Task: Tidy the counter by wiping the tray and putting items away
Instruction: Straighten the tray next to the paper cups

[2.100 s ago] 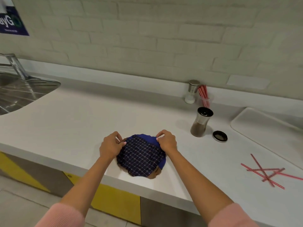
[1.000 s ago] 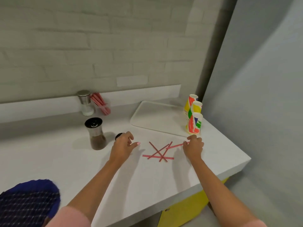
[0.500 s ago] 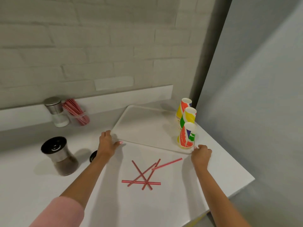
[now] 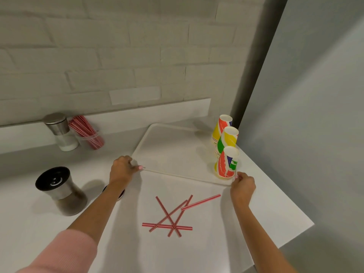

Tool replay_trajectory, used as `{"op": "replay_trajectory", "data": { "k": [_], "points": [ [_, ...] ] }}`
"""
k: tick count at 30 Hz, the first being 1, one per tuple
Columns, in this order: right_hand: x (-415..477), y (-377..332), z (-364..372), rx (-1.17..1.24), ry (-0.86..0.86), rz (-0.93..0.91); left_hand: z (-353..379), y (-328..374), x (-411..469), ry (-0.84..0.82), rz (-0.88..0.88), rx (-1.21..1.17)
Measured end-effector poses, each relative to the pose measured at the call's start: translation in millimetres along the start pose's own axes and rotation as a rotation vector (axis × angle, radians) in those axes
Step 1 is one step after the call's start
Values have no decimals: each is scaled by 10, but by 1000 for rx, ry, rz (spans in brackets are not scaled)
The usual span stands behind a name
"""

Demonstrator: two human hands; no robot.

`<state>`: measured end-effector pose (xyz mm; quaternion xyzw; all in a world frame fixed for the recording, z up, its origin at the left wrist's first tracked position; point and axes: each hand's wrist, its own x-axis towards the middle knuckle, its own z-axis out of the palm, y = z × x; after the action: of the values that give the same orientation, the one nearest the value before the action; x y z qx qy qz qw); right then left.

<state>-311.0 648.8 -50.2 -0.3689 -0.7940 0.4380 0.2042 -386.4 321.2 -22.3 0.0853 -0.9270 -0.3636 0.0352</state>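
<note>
A white tray [image 4: 173, 148] lies flat at the back right of the counter. My left hand [image 4: 122, 171] grips its near left corner, fingers curled over the rim. My right hand [image 4: 242, 186] holds the near right corner, beside the nearest paper cup. Three colourful paper cups [image 4: 226, 146] stand upside down in a row along the tray's right side. Several loose red striped straws [image 4: 175, 215] lie crossed on the counter just in front of the tray, between my forearms.
A pepper grinder [image 4: 60, 191] stands at the left, with a small dark lid [image 4: 120, 194] partly hidden behind my left wrist. A salt shaker [image 4: 61, 132] and a glass of red straws [image 4: 88, 133] sit by the wall. The counter edge [image 4: 291, 239] runs close on the right.
I let go of the blue checked cloth and turned right. Both hands passed over the loose straws and closed on the tray's two near corners; the cloth is out of view.
</note>
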Motion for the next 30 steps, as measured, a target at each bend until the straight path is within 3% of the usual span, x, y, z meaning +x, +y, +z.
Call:
{"op": "replay_trajectory", "data": {
  "k": [10, 15, 19, 23, 30],
  "points": [
    [444, -131, 153, 76, -58, -11, -111, 17, -156, 78, 127, 351],
    [748, -223, 257, 96, -132, 4, -30, 0, -181, 97, 138, 245],
    [1002, -290, 335, 79, -175, -21, 59, -31, -91, 54, 31, 77],
    [1192, -357, 415, 68, -193, -47, 87, -39, 41, -73, -16, 39],
    [1386, -486, 626, 120, -187, -19, 182, 0, 132, -57, -53, -15]
  ]
}}
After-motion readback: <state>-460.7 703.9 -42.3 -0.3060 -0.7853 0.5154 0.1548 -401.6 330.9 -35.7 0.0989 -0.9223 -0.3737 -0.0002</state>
